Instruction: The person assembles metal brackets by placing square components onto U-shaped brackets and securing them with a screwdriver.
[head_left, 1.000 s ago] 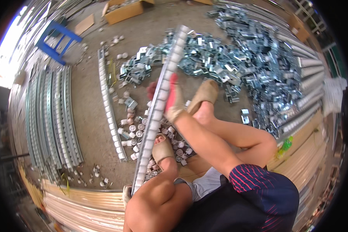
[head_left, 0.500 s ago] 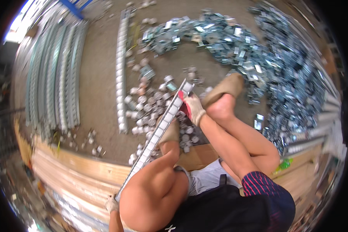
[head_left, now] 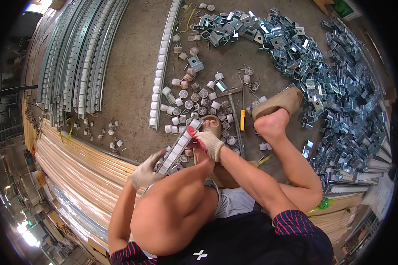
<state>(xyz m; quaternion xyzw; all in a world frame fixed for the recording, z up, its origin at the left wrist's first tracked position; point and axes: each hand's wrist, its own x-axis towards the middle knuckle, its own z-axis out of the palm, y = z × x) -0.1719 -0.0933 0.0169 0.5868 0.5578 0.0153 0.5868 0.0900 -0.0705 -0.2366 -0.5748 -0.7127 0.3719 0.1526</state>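
A roller track point(head_left: 178, 150), a narrow metal channel with a row of white rollers, slants from my right knee up towards my feet. My right hand point(head_left: 208, 142), in a pale glove with red on the finger side, is closed round its far end. Beside the track's left edge is my left hand point(head_left: 146, 173), also gloved, its fingers apart and slightly blurred; whether they touch the metal I cannot tell. My knee hides the track's near end. Loose white rollers point(head_left: 189, 104) lie around the track's far end and my sandalled foot.
Another roller track point(head_left: 160, 73) lies on the floor ahead. Several tracks point(head_left: 75, 66) are stacked at left. Shiny metal brackets point(head_left: 296, 57) form a heap from the far middle down the right. A hammer point(head_left: 232, 92) and a yellow-handled screwdriver point(head_left: 243, 119) lie among rollers. Wrapped long boards point(head_left: 84, 154) extend at lower left.
The track's far end has come down and nearer to me with my right hand. My left hand has moved up from the track's near end to beside its middle.
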